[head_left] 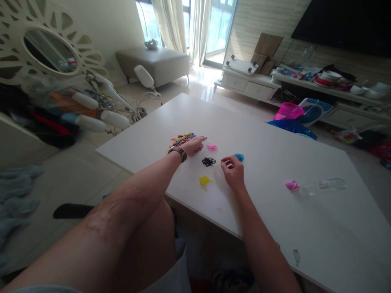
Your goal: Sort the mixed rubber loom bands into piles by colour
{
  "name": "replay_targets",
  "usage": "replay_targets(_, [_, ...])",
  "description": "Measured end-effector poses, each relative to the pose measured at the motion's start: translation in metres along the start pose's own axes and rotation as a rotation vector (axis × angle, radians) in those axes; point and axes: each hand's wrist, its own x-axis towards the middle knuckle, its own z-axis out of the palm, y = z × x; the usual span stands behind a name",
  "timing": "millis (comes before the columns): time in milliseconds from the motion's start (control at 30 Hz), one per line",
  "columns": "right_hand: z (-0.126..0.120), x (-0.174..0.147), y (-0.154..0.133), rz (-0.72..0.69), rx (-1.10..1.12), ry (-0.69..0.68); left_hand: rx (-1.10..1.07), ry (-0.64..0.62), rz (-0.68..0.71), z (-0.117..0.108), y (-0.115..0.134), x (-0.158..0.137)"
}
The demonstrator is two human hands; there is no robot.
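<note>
Mirror, ten o'clock. White table bears multicoloured bands at ten from left hand, forefinger extended, others curled, grip unclear; yellow bands five, black bands four, pink bands three. Right hand, fingers bent, grip unclear, has blue bands at one; television, two.

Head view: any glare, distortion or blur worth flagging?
Head view: glass door very bright, glare on the floor before it; head view: wide-angle stretch toward the edges, as on the mirror; head view: yellow pile soft, single strands hard to separate.
</note>
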Motion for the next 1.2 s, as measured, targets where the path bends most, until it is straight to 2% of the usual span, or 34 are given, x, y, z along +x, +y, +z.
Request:
replay_targets(233, [0.002, 0.001, -0.002, -0.010, 0.007, -0.007, 0.014, -0.048, -0.029, 0.009, 0.005, 0.000])
replay_targets(433, [0.001, 0.001, -0.001, 0.001, 0.005, -0.009, 0.009, -0.081, -0.009, 0.003, 0.004, -0.003])
replay_targets(567, [0.000, 0.001, 0.001, -0.003, -0.004, 0.002, -0.098, -0.075, 0.001, -0.001, 0.007, -0.004])
replay_targets(633, [0.001, 0.001, 0.001, -0.011, -0.005, 0.006, -0.201, -0.152, -0.031, 0.000, 0.009, -0.008])
replay_targets(733, [0.002, 0.000, -0.001, -0.033, -0.009, 0.015, -0.338, -0.368, -0.084, 0.005, 0.009, -0.017])
replay_targets(833, [0.003, -0.001, -0.005, -0.078, -0.039, 0.047, -0.390, -0.509, -0.117, 0.011, 0.004, -0.025])
replay_targets(933, [0.003, -0.002, -0.008, -0.148, -0.077, 0.062, -0.384, -0.564, -0.134, 0.017, -0.002, -0.029])
replay_targets(1033, [0.005, -0.003, -0.008, -0.229, -0.113, 0.018, -0.371, -0.595, -0.148, 0.023, -0.004, -0.031])
replay_targets(1200, [0.010, -0.003, -0.004, -0.269, -0.136, -0.033, -0.346, -0.555, -0.102, 0.031, -0.005, -0.033])
